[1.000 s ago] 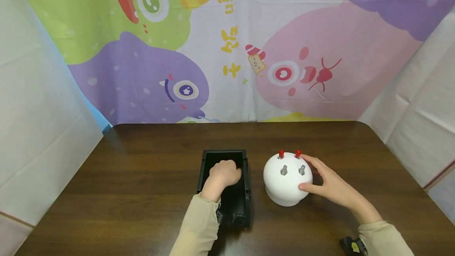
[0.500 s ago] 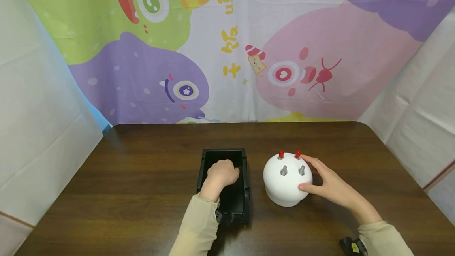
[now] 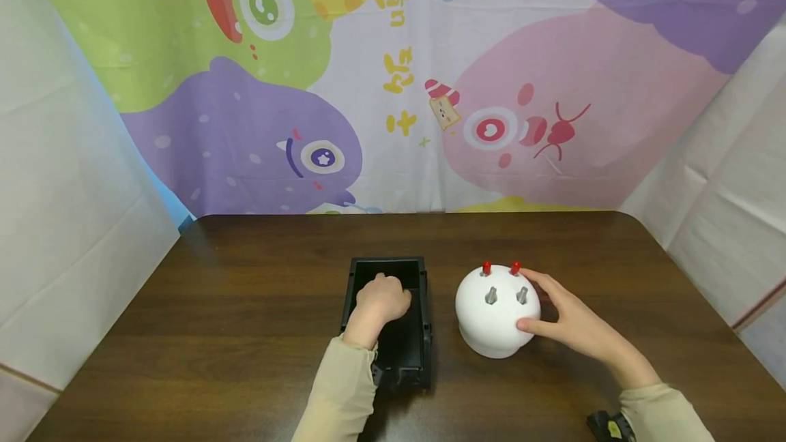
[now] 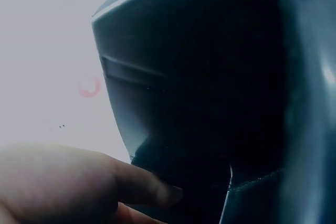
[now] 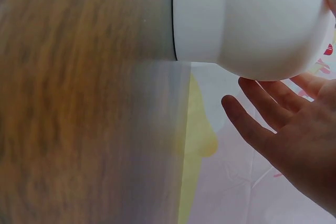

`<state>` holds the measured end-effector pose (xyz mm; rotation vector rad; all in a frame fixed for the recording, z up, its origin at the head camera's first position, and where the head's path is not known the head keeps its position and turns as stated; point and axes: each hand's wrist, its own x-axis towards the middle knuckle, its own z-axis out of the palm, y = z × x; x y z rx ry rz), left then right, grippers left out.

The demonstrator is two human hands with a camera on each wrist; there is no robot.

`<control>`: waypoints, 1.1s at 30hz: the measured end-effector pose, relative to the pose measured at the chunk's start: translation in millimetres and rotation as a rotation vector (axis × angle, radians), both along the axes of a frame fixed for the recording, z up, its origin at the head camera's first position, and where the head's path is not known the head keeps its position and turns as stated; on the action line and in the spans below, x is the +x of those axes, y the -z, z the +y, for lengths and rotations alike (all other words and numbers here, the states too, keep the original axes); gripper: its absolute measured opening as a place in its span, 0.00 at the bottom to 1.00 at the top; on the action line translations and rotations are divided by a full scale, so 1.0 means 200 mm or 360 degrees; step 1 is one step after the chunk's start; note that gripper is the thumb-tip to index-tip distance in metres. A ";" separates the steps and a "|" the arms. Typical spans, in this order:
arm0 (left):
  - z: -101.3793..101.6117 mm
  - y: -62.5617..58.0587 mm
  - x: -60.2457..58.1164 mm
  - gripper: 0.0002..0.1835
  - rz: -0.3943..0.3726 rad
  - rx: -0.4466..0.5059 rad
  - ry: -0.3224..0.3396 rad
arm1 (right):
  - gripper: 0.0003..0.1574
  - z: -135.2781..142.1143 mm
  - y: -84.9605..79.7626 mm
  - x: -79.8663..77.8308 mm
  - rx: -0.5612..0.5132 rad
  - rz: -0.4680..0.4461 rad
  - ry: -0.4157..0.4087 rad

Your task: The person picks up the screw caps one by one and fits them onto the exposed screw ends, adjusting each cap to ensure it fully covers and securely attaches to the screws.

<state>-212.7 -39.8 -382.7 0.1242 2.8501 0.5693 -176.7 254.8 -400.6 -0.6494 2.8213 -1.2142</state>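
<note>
A white ball-shaped fixture [image 3: 491, 326] with a narrower base stands on the table. Two metal bolts [image 3: 491, 295] stick out of its upper side, and two red-tipped pegs [image 3: 486, 267] rise behind them. My right hand [image 3: 571, 319] holds its right side, thumb in front and index finger behind; the right wrist view shows fingertips against the white curve [image 5: 273, 24]. My left hand [image 3: 382, 302] reaches down into a black open bin [image 3: 428, 333] to the left. Its fingertips are hidden in the head view. In the left wrist view a digit [image 4: 152, 188] points into the bin's dark inside [image 4: 205, 87].
Both stand on a brown wooden table [image 3: 215, 333], the bin a short gap left of the fixture. A printed cartoon cloth [image 3: 417, 176] hangs behind the table, with pale cloth at both sides. A black wrist device [image 3: 608, 425] sits by the right sleeve.
My left hand has shifted very slightly left inside the bin, and the bin's near end has moved a little. My right hand and the white fixture stay in place.
</note>
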 end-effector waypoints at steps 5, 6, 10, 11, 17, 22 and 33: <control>0.00 0.00 0.00 0.15 -0.0022 -0.0028 0.0025 | 0.48 0.00 0.00 0.00 0.0000 0.0001 0.0002; 0.00 0.00 0.00 0.15 -0.0018 -0.0033 0.0027 | 0.48 0.00 0.00 0.00 0.0000 0.0002 0.0003; 0.00 0.00 0.00 0.14 0.0014 -0.0026 0.0027 | 0.48 0.00 0.01 0.00 -0.0002 -0.0002 0.0001; 0.00 -0.01 0.00 0.13 0.0021 -0.0015 0.0025 | 0.48 0.00 0.01 0.00 -0.0003 -0.0006 0.0001; 0.00 -0.01 0.00 0.17 0.0054 0.0052 0.0020 | 0.48 0.01 0.01 -0.01 -0.0007 -0.0006 -0.0003; 0.00 -0.01 0.01 0.19 0.0133 0.0118 0.0014 | 0.48 0.01 0.01 -0.01 -0.0011 -0.0002 -0.0005; 0.00 -0.02 -0.01 0.24 0.0189 0.0146 0.0001 | 0.48 0.00 0.01 -0.01 -0.0017 -0.0010 -0.0013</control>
